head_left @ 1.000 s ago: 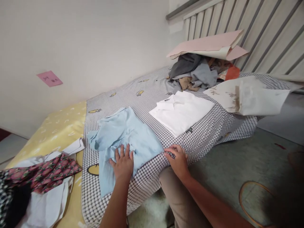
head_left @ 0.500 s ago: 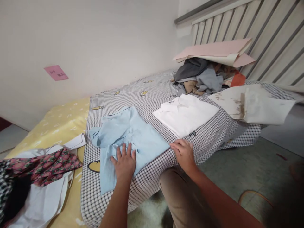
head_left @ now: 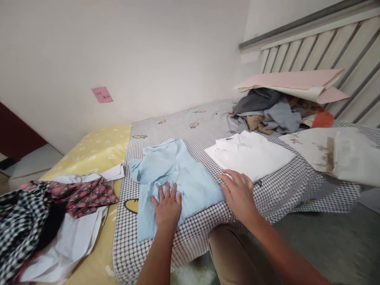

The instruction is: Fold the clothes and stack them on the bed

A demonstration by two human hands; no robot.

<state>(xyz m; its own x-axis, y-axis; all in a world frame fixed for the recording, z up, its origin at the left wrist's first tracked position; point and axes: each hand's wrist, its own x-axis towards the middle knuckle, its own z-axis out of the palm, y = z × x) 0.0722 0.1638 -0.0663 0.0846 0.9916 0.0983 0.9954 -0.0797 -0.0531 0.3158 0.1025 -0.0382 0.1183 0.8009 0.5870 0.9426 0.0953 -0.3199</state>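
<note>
A light blue shirt [head_left: 194,180] lies partly folded on the checked bedsheet, with wrinkles near its middle and a sleeve sticking out at the left. My left hand [head_left: 168,204] rests flat on its lower left part, fingers spread. At the shirt's right corner is my right hand [head_left: 239,194], its fingers apart and curved over the edge; I cannot tell whether the fingertips touch the cloth. Just beyond that hand, a white collared shirt [head_left: 255,154] lies neatly folded with a dark label at its neck.
Rumpled clothes, among them a floral cloth [head_left: 89,196] and a black-and-white checked cloth [head_left: 23,225], lie on the yellow sheet [head_left: 103,146] at left. At the back right, a clothes pile [head_left: 267,109] sits under pink card [head_left: 291,81]. A stained white sheet [head_left: 350,154] overhangs the bed's edge.
My right hand has let go of the blue shirt's right corner and its fingers have spread. My left hand stays flat on the shirt. The view has shifted left and up.
</note>
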